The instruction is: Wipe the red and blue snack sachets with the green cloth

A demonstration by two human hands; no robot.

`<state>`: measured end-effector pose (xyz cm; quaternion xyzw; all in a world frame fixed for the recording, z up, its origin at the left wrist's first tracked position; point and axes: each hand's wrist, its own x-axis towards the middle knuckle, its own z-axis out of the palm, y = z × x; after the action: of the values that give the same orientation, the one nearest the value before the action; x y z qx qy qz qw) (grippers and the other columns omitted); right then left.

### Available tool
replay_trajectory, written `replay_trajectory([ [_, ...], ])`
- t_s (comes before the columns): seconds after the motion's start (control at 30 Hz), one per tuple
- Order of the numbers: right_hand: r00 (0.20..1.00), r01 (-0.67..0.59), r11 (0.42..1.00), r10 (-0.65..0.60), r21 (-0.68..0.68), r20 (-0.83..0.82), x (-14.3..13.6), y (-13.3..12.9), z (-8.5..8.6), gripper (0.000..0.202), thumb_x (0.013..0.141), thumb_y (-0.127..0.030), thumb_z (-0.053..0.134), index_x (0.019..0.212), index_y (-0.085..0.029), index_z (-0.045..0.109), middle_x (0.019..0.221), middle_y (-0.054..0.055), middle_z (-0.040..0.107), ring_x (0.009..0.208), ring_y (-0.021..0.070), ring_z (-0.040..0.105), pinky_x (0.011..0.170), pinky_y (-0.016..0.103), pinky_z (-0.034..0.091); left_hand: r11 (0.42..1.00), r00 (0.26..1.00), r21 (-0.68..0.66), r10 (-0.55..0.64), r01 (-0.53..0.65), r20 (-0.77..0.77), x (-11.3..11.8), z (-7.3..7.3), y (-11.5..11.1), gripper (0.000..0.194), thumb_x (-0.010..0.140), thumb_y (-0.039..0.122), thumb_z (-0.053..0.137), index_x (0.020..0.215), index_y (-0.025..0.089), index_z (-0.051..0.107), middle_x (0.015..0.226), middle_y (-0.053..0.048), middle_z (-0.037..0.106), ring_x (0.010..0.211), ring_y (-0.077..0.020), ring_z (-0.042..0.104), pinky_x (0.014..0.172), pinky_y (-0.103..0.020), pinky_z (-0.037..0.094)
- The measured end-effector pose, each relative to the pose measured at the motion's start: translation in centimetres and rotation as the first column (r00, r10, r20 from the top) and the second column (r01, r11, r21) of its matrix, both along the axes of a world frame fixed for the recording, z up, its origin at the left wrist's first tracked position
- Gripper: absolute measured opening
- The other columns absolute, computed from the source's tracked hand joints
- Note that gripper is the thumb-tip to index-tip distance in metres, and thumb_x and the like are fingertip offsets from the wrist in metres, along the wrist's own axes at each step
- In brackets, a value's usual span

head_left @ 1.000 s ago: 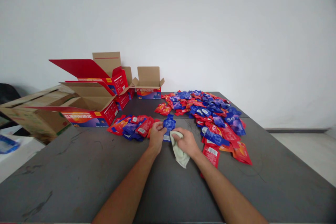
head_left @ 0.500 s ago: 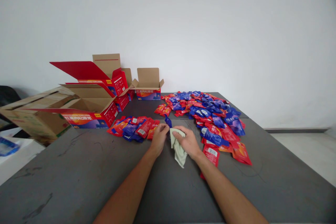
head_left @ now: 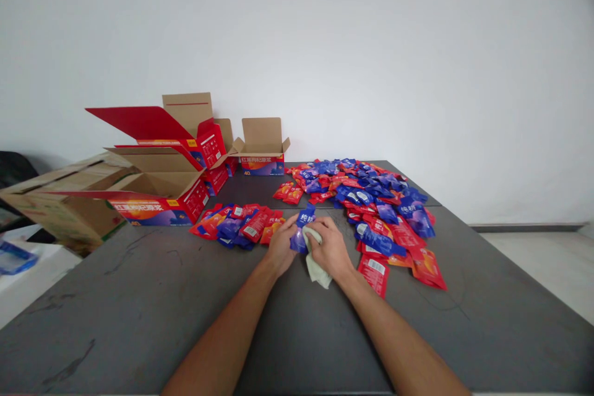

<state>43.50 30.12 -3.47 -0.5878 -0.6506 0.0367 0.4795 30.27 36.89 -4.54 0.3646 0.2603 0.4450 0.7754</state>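
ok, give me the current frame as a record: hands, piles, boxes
left hand: holds blue pouch
right hand: holds pale cloth at the pouch's lower right
smaller pile: red and blue pouches, left of the hands
larger pile: red and blue pouches, right and beyond
open boxes: several, far left side of table

L grip (head_left: 281,246) & R grip (head_left: 331,251) nr each other, both curled; forearms (head_left: 237,325) bare, converging fwd.

Open cartons (head_left: 151,210) and heaped pouches (head_left: 366,189) on this table (head_left: 304,328) suggest a packing workspace.
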Motion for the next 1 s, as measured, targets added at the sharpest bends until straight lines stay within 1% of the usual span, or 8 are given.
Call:
replay_trajectory([
  [0.13, 0.985, 0.169, 0.984, -0.166, 0.049, -0.052, 1.3, 0.1, 0.4, 0.023, 0.090, -0.023, 0.057, 0.105, -0.023, 0.073, 0.108, 0.010, 0.059, 0.101, 0.0236, 0.059, 0.092, 0.037, 0.051, 0.992, 0.993, -0.049, -0.119, 0.119, -0.003, 0.3, 0.1, -0.6, 0.048, 0.079, 0.018, 0.068, 0.126, 0.020, 0.065, 0.105, -0.009, 0.073, 0.076, -0.0131, 0.066, 0.068, -0.025, 0.052],
  [0.23, 0.981, 0.189, 0.981, -0.186, 0.051, -0.053, 1.4, 0.0, 0.5, 0.024, 0.090, -0.023, 0.056, 0.107, -0.022, 0.073, 0.108, 0.010, 0.059, 0.102, 0.0240, 0.059, 0.093, 0.038, 0.050, 0.990, 0.992, -0.066, -0.128, 0.127, -0.014, 0.3, 0.3, -0.7, 0.048, 0.079, 0.018, 0.068, 0.127, 0.020, 0.065, 0.107, -0.009, 0.073, 0.078, -0.0138, 0.066, 0.072, -0.026, 0.053],
  [0.4, 0.999, 0.010, 1.000, -0.010, -0.006, 0.048, -0.3, -0.2, 0.2, 0.024, 0.089, -0.018, 0.057, 0.106, -0.026, 0.072, 0.105, 0.007, 0.062, 0.102, 0.0232, 0.058, 0.093, 0.037, 0.049, 0.996, 0.997, 0.034, -0.078, 0.078, 0.018, 0.2, 0.0, -0.2, 0.043, 0.078, 0.019, 0.068, 0.121, 0.019, 0.070, 0.113, -0.009, 0.073, 0.094, -0.0161, 0.068, 0.085, -0.026, 0.051],
  [0.53, 0.978, -0.173, 0.981, 0.181, -0.084, 0.103, -1.9, -0.5, -0.3, 0.021, 0.085, -0.013, 0.061, 0.097, -0.027, 0.073, 0.104, 0.005, 0.064, 0.102, 0.0209, 0.059, 0.093, 0.033, 0.049, 0.988, 0.996, 0.149, 0.041, -0.029, -0.076, 0.2, -0.4, 0.5, 0.041, 0.076, 0.019, 0.066, 0.117, 0.020, 0.073, 0.120, -0.009, 0.072, 0.114, -0.0226, 0.064, 0.101, -0.034, 0.046],
  [0.67, 0.978, -0.162, 0.977, 0.177, -0.137, 0.111, -2.6, -0.4, -0.9, 0.020, 0.084, -0.013, 0.063, 0.097, -0.025, 0.072, 0.104, 0.005, 0.064, 0.102, 0.0200, 0.058, 0.092, 0.031, 0.048, 0.903, 0.946, 0.426, 0.177, -0.048, -0.270, 0.1, -0.4, 0.9, 0.039, 0.081, 0.018, 0.060, 0.118, 0.022, 0.073, 0.129, -0.007, 0.068, 0.124, -0.0230, 0.059, 0.111, -0.038, 0.040],
  [0.77, 0.988, -0.083, 0.982, 0.104, -0.170, 0.117, -2.5, 0.0, -1.2, 0.019, 0.082, -0.010, 0.062, 0.095, -0.022, 0.071, 0.103, 0.006, 0.063, 0.101, 0.0188, 0.058, 0.091, 0.029, 0.048, 0.759, 0.844, 0.651, 0.341, 0.013, -0.413, -0.1, -0.3, 1.0, 0.040, 0.088, 0.019, 0.052, 0.123, 0.021, 0.070, 0.132, -0.006, 0.067, 0.126, -0.0202, 0.058, 0.114, -0.038, 0.039],
  [0.87, 0.991, -0.028, 0.980, 0.053, -0.198, 0.123, -2.2, 0.3, -1.4, 0.017, 0.083, -0.010, 0.061, 0.091, -0.021, 0.071, 0.100, 0.006, 0.063, 0.098, 0.0179, 0.058, 0.090, 0.027, 0.047, 0.606, 0.689, 0.788, 0.524, 0.111, -0.501, -0.4, -0.2, 1.0, 0.040, 0.093, 0.021, 0.045, 0.126, 0.019, 0.067, 0.137, -0.007, 0.063, 0.130, -0.0190, 0.054, 0.116, -0.038, 0.037],
  [1.0, 0.991, 0.017, 0.976, 0.013, -0.216, 0.134, -2.2, 0.6, -1.5, 0.017, 0.086, -0.016, 0.060, 0.096, -0.023, 0.072, 0.103, 0.006, 0.065, 0.101, 0.0184, 0.058, 0.094, 0.027, 0.045, 0.520, 0.384, 0.802, 0.705, 0.293, -0.597, -1.4, -0.5, 1.3, 0.038, 0.095, 0.023, 0.045, 0.126, 0.024, 0.068, 0.142, -0.006, 0.059, 0.133, -0.0231, 0.050, 0.114, -0.043, 0.036],
])
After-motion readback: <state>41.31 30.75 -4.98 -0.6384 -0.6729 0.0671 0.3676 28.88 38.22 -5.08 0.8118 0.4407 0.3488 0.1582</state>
